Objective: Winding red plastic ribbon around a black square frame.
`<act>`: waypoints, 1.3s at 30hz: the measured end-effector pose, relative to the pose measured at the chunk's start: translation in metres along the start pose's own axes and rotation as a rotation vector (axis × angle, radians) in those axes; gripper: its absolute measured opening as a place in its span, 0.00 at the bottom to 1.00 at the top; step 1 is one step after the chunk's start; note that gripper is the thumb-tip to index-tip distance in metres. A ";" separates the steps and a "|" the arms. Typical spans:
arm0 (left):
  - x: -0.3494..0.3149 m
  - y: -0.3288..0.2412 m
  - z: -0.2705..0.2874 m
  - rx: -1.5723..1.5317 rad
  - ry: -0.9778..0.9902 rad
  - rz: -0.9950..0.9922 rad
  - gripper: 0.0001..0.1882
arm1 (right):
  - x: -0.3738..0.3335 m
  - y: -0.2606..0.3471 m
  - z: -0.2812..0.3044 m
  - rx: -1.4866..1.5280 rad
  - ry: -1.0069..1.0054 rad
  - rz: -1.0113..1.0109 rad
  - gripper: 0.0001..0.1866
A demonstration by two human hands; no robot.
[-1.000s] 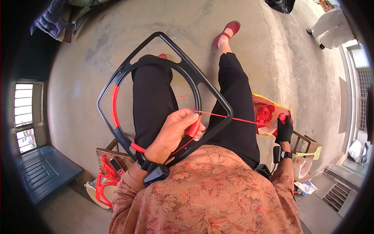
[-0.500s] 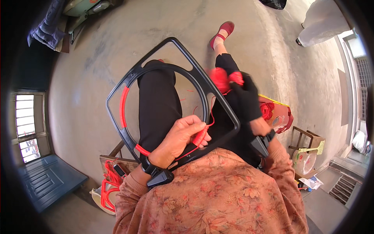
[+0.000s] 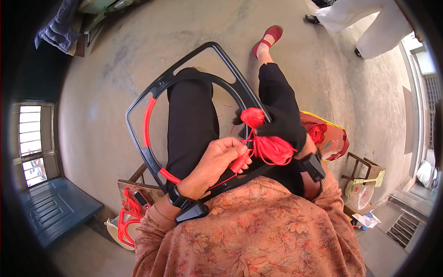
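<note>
A black frame (image 3: 160, 85) with a round ring inside rests across my lap, tilted. Red cord wraps (image 3: 147, 122) cover parts of the ring on its left side. My left hand (image 3: 219, 161) is closed on the ring's lower right, thumb and finger pinching the red cord over a tightly coiled stretch. My right hand (image 3: 284, 127), in a black glove, grips a bundle of red cord (image 3: 276, 150) at its tied middle. The bundle lies beside the frame's right bar, close to my left fingertips. Some of the gloved fingers are hidden behind the cord and bar.
A red bag (image 3: 334, 141) with red cord stands right of my leg. Beyond it is a small wooden stool (image 3: 360, 168). At left, a wooden stool (image 3: 127, 184) holds red cord and a small device. A person in white trousers (image 3: 378, 32) stands at the upper right.
My right hand has brought the cord bundle left and down, from beyond the frame's right bar to beside my left hand. My left hand stays on the ring. The person in white trousers has moved.
</note>
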State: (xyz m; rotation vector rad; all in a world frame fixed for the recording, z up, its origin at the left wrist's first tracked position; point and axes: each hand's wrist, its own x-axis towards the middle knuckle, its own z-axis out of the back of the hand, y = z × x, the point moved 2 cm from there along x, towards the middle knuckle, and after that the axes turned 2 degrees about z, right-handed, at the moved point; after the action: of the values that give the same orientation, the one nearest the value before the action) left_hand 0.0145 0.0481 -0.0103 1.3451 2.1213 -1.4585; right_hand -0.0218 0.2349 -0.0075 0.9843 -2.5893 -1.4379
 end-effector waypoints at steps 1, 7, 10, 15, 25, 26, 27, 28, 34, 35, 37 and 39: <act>0.002 0.002 0.004 -0.024 0.012 -0.033 0.09 | -0.008 0.002 0.004 -0.231 -0.025 0.013 0.24; 0.001 -0.001 0.008 -0.078 0.014 -0.075 0.10 | -0.088 0.002 0.020 -0.753 -0.312 0.164 0.15; 0.000 -0.003 0.009 -0.091 0.028 -0.050 0.11 | -0.120 -0.038 0.109 -0.196 -0.675 0.186 0.16; 0.001 -0.004 0.011 -0.095 0.015 -0.018 0.11 | -0.192 -0.070 0.204 0.057 -1.049 0.263 0.15; 0.004 -0.008 0.011 -0.146 -0.038 -0.039 0.08 | -0.184 -0.059 0.210 0.002 -1.089 0.378 0.14; 0.003 -0.008 0.011 -0.138 -0.044 -0.040 0.08 | -0.165 -0.041 0.186 -0.315 -1.090 0.330 0.13; 0.002 -0.009 0.010 -0.130 -0.052 -0.045 0.08 | -0.141 -0.023 0.160 -0.632 -1.070 0.279 0.13; 0.002 -0.008 0.009 -0.123 -0.044 -0.040 0.08 | -0.122 -0.011 0.138 -0.878 -1.050 0.368 0.14; 0.001 -0.005 0.001 -0.064 0.049 0.000 0.09 | 0.003 -0.017 0.066 -0.581 -0.862 0.487 0.15; 0.002 -0.005 -0.002 -0.063 0.064 0.021 0.09 | 0.017 -0.021 0.061 -0.610 -0.833 0.427 0.16; 0.001 -0.005 -0.004 -0.066 0.077 0.059 0.10 | 0.033 -0.033 0.039 -0.140 -0.513 0.258 0.18; 0.003 0.001 0.002 -0.093 0.063 0.044 0.11 | 0.037 -0.037 0.015 0.275 -0.245 0.102 0.20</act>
State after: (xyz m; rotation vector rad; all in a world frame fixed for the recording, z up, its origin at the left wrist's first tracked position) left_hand 0.0132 0.0480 -0.0135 1.4118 2.1553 -1.2999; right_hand -0.0376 0.2129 -0.0547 0.7201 -3.0274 -1.2746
